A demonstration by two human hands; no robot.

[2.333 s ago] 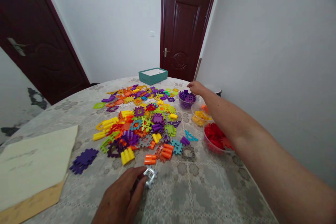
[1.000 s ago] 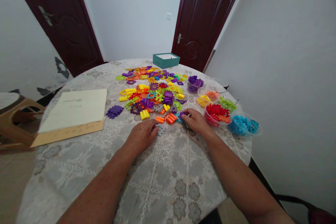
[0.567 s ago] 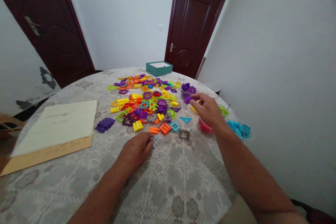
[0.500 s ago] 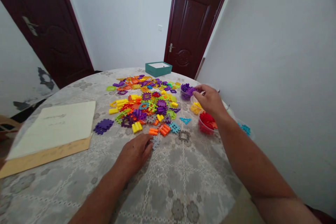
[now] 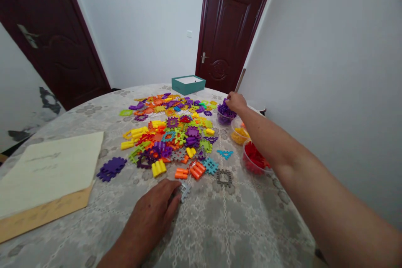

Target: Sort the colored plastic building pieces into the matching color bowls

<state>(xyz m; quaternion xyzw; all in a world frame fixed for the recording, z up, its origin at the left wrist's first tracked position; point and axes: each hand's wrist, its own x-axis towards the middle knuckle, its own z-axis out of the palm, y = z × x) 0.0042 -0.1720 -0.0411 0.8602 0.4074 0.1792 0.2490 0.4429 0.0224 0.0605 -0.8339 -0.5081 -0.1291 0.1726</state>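
A heap of colourful plastic interlocking pieces (image 5: 171,134) covers the middle of a round table (image 5: 220,226). My right hand (image 5: 236,101) reaches far over the small tub of purple pieces (image 5: 225,114), fingers curled down onto them; whether it grips a piece is hidden. My left hand (image 5: 155,213) lies flat on the cloth near the front, its fingertips touching a grey piece (image 5: 184,190).
Tubs of yellow pieces (image 5: 238,135) and red pieces (image 5: 255,159) stand under my right forearm. A teal box (image 5: 188,84) sits at the far edge. A paper sheet on a brown envelope (image 5: 44,176) lies at the left. Dark doors stand behind.
My right hand picked a purple piece near the heap's front and carried it away to the purple tub. My left hand stayed by the grey piece. The view shifted.
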